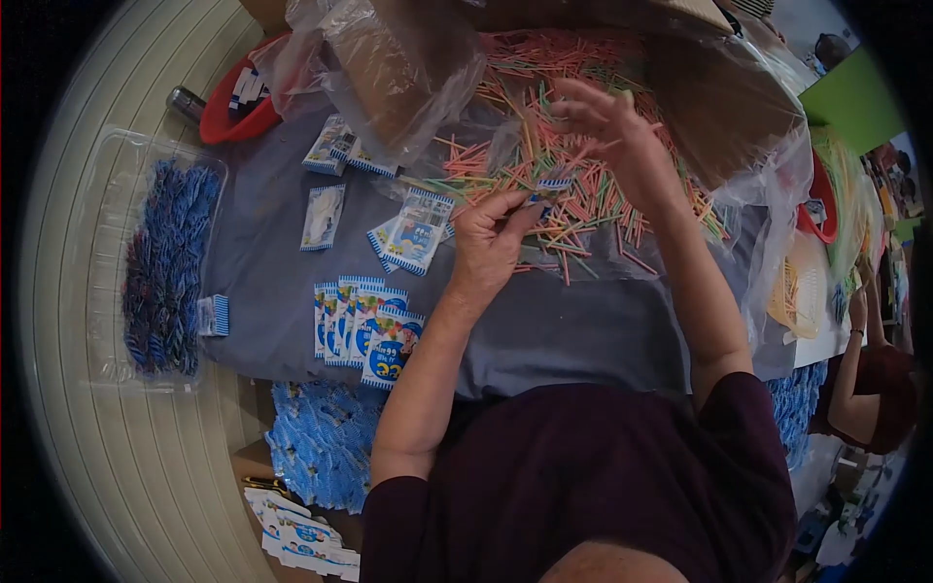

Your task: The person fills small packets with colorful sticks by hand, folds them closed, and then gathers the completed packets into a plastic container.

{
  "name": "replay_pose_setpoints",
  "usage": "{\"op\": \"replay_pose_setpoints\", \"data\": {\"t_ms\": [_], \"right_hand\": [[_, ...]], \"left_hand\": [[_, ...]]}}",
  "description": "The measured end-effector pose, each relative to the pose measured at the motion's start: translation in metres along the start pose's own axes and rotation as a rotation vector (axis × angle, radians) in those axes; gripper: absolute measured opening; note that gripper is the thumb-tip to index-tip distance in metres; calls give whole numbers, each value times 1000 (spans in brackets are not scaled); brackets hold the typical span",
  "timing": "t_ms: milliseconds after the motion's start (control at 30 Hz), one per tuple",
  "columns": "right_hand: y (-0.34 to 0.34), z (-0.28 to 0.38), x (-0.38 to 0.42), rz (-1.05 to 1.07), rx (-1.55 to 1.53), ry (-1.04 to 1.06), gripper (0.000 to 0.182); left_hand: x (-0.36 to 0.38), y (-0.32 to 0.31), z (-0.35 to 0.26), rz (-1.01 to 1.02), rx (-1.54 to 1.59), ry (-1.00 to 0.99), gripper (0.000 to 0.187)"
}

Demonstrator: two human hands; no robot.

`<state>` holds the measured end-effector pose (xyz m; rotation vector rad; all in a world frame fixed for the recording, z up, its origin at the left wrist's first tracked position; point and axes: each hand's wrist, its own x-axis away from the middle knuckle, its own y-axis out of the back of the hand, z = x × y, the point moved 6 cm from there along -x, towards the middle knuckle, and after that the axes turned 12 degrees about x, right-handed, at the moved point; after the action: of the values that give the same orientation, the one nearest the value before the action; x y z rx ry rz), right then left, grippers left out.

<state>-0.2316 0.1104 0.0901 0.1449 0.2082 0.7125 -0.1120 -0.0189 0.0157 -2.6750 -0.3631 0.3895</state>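
My left hand (489, 243) is closed, pinching a small blue-and-white packet (551, 188) between thumb and fingers. My right hand (627, 146) is raised just beyond it with fingers spread, over a heap of thin pink, green and yellow sticks (583, 216). Whether a stick touches its fingertips is hard to make out. Left of my left hand lie clear-fronted packets with blue striped ends (418, 233). Nearer me, several printed packets (393, 345) overlap in a fanned row by my left forearm.
A clear plastic tray (102, 243) of dark blue twisted pieces stands at the left. Behind are a red basin (216, 121) and a plastic-lined cardboard box (743, 112) tipped toward the sticks. Blue packets (321, 442) fill a box below the table edge. Another person (870, 389) is at right.
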Motion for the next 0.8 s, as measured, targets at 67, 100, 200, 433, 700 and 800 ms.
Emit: {"op": "replay_pose_setpoints", "data": {"t_ms": [67,100,200,433,700,800], "right_hand": [[28,-1,6,-142,133,44,64],[36,17,14,-340,733,231,61],[20,41,39,-511,1534,330,69],[-37,21,56,-5,652,304,28],[-65,20,60,13,329,297,23],[-79,-5,65,161,198,196,21]], "left_hand": [[0,10,2,-3,-36,-53,18],[0,12,-2,4,-68,-97,16],[4,15,-2,-11,-63,-103,17],[24,-2,-23,-41,-18,-157,20],[43,21,-34,-45,-231,-109,18],[70,24,-44,-47,-494,-25,22]]}}
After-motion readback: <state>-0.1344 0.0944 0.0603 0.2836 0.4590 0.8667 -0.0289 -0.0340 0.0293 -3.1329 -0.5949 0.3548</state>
